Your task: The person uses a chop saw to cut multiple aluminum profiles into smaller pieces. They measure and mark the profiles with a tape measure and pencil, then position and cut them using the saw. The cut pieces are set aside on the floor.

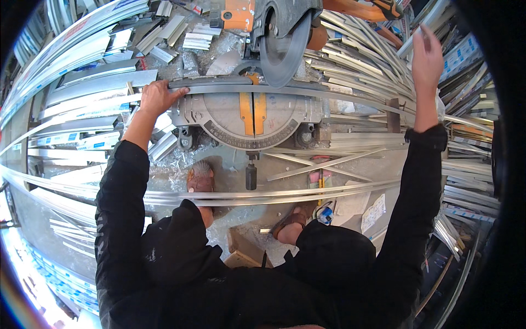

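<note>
A long thin aluminium profile (219, 89) lies across the miter saw (192, 109), along its fence. My left hand (160, 96) grips the profile at the left end of the fence, fingers over the far side and thumb stretched along it. Above the profile, right of the yellow slot insert (259, 113), is the saw blade (286, 52); whether it touches the profile I cannot tell. My right hand (427, 63) is raised at the far right, fingers stretched upward and apart from the profile. Nothing shows in it. The saw's orange-and-black handle (386, 10) is to its left.
Stacks of aluminium profiles (98, 88) fill the left side, and more long bars (356, 60) lie on the right. Two long bars (274, 196) cross in front of my legs. Short offcuts (198, 41) lie behind the saw. A cardboard box (246, 249) stands between my feet.
</note>
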A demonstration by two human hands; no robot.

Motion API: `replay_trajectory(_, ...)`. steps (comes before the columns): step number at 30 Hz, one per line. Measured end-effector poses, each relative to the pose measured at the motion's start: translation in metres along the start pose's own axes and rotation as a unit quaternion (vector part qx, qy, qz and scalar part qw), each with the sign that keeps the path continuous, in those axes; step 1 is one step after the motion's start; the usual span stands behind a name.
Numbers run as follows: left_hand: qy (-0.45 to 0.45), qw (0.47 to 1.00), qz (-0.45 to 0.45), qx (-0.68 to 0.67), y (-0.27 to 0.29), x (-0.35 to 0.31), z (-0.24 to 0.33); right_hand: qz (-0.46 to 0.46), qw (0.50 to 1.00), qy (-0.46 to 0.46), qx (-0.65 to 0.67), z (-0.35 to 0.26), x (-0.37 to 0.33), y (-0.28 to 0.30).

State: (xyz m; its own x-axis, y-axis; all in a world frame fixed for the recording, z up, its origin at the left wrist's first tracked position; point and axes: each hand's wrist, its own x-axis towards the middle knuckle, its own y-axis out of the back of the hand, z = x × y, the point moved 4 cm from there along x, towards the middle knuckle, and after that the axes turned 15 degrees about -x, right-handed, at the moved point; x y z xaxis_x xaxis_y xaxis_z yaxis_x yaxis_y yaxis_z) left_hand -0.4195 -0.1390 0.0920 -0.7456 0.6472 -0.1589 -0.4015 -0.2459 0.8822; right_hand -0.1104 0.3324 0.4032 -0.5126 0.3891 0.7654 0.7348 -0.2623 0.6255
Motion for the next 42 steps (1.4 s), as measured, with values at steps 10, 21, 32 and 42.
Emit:
replay_trajectory(10, 0.031, 0.994, -0.099, -0.028, 0.013, 0.001, -0.049, -0.338, 0.934, 0.078, -0.083, -0.179, 0.072, -0.060)
replay_trajectory(21, 0.060, 0.998, -0.021, -0.025, -0.021, 0.015, -0.018, -0.452, 0.884, 0.092, -0.076, -0.165, 0.009, -0.031)
replay_trajectory(32, 0.026, 0.990, -0.093, -0.104, -0.042, 0.030, -0.043, -0.523, 0.845, 0.049, -0.098, -0.173, -0.012, -0.013)
replay_trajectory(42, 0.073, 0.994, -0.080, -0.017, -0.023, 0.012, -0.021, -0.435, 0.884, 0.077, -0.154, -0.188, -0.057, 0.013)
